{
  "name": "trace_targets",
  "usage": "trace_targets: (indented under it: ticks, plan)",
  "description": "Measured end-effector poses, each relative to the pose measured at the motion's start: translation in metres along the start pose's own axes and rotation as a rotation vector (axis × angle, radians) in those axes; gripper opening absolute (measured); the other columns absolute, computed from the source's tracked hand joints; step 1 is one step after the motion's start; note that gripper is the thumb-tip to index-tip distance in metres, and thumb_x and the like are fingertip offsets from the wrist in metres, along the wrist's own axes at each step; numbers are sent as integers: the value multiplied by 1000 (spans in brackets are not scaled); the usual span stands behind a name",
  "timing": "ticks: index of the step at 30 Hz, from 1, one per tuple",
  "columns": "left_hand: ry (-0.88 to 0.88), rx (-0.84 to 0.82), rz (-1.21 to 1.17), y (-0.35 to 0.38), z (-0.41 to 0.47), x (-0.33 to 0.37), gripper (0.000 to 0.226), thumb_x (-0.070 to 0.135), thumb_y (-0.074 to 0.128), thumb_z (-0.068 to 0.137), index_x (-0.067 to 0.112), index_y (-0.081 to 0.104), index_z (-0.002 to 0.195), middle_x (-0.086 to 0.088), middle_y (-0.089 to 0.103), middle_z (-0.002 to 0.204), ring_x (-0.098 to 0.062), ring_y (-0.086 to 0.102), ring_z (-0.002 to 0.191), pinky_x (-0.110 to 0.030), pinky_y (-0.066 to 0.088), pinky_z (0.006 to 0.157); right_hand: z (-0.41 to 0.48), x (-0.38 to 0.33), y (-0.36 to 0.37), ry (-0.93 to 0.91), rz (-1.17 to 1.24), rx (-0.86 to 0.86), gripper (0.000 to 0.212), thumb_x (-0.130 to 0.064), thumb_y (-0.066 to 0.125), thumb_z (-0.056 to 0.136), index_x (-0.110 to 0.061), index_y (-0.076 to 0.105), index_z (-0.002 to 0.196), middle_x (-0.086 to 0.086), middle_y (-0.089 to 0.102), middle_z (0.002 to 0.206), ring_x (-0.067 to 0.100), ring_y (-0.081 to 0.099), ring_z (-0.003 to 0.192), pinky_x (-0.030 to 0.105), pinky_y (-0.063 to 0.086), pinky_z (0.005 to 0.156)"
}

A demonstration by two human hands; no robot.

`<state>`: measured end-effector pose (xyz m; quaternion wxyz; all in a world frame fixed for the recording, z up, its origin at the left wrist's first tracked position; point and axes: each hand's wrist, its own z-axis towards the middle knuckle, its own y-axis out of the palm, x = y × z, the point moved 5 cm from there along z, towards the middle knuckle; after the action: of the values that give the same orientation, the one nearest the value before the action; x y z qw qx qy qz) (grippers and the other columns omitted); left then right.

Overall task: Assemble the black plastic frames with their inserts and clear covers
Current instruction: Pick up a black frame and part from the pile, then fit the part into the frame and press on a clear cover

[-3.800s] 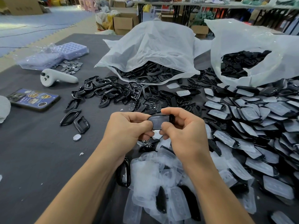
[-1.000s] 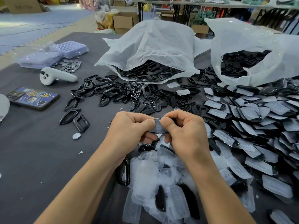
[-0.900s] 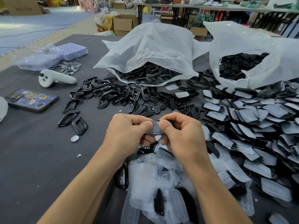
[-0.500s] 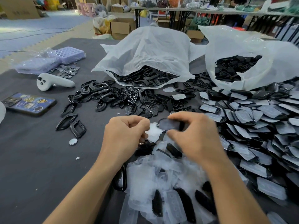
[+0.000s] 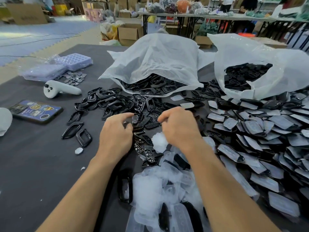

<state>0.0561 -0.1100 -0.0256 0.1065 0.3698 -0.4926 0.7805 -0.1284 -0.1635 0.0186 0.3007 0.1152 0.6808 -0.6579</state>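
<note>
My left hand (image 5: 115, 136) and my right hand (image 5: 181, 129) hover side by side over a scatter of small black inserts (image 5: 147, 121) at the table's middle. The fingers of both hands are loosely curled, and I see nothing held in either. My left thumb and forefinger tips lie right beside one insert (image 5: 134, 119). Loose black frames (image 5: 107, 99) are heaped beyond my left hand. Clear covers (image 5: 158, 186) are piled between my forearms. Assembled pieces with clear covers (image 5: 260, 129) spread across the right side.
Two white plastic bags (image 5: 155, 61) (image 5: 250, 52) of black parts stand at the back. A white controller (image 5: 61, 89), a phone (image 5: 36, 111), purple trays (image 5: 73, 61) and small metal discs (image 5: 75, 77) lie at the left. Two single frames (image 5: 78, 131) rest nearby.
Both hands pressed one piece together, then the right hand took it alone. Now that piece is out of sight and both hands have moved forward over the inserts.
</note>
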Motion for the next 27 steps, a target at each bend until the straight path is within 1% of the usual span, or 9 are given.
trace_targets:
  ticks: [4, 9, 13, 16, 18, 20, 22, 24, 27]
  plan:
    - [51, 25, 54, 5, 13, -1, 34, 16, 62, 97, 28, 74, 127, 0, 70, 130, -25, 55, 126, -35, 41, 104, 14, -13, 26, -37, -37, -108, 30, -3, 63, 89, -23, 81, 103, 11, 76, 106, 30, 70, 101, 39, 58, 93]
    - [51, 84, 184, 4, 39, -6, 38, 19, 61, 97, 23, 69, 134, -3, 62, 140, -29, 49, 132, -39, 33, 114, 18, -14, 34, -71, -126, -95, 32, 1, 70, 83, -23, 77, 103, 4, 76, 100, 27, 70, 95, 36, 57, 90]
    - [42, 68, 240, 6, 48, -8, 24, 25, 68, 93, 28, 77, 115, -2, 76, 114, -31, 60, 117, -43, 44, 102, 13, -10, 28, -124, -158, -3, 19, -12, 71, 88, -28, 76, 98, -3, 75, 98, 23, 64, 102, 36, 48, 96]
    - [6, 173, 129, -1, 47, -9, 12, 25, 74, 88, 30, 82, 95, 6, 78, 87, -25, 68, 96, -37, 51, 94, 7, 2, 9, -63, 185, 78, 9, -22, 71, 90, -29, 74, 88, -10, 73, 75, 8, 67, 75, 26, 56, 76]
    - [-60, 234, -15, -8, 41, -9, 11, 28, 72, 87, 34, 81, 89, 20, 70, 69, -4, 68, 78, -16, 48, 80, -4, 10, 3, -2, 440, 83, 12, -22, 68, 92, -30, 72, 85, -14, 72, 72, 2, 64, 62, 16, 51, 58]
    - [-137, 282, -187, -14, 30, -7, 14, 32, 71, 88, 40, 74, 76, 31, 64, 59, 11, 62, 66, -2, 38, 66, -17, 14, 7, 84, 739, 1, 18, -13, 61, 96, -24, 73, 87, -5, 75, 75, 6, 61, 55, 23, 49, 52]
    - [-200, 276, -387, -16, 15, -2, 17, 31, 71, 89, 37, 71, 73, 28, 69, 65, 7, 63, 59, -16, 47, 63, -31, 15, 14, 138, 987, -70, 24, -3, 54, 100, -10, 72, 87, 5, 75, 74, 13, 59, 54, 23, 44, 47]
    - [-245, 195, -676, -12, -6, 7, 17, 20, 69, 93, 29, 73, 80, 10, 78, 77, -7, 71, 62, -27, 55, 55, -41, 16, 18, 153, 1077, -88, 25, 1, 51, 101, -4, 71, 86, 9, 73, 72, 14, 57, 50, 23, 43, 44]
    - [-268, -7, -915, -6, -42, 23, 15, 14, 74, 88, 24, 76, 76, -7, 80, 82, -20, 75, 66, -24, 58, 54, -50, 16, 20, 152, 1126, -66, 19, -1, 56, 100, -2, 70, 87, 11, 72, 71, 14, 56, 46, 23, 42, 42]
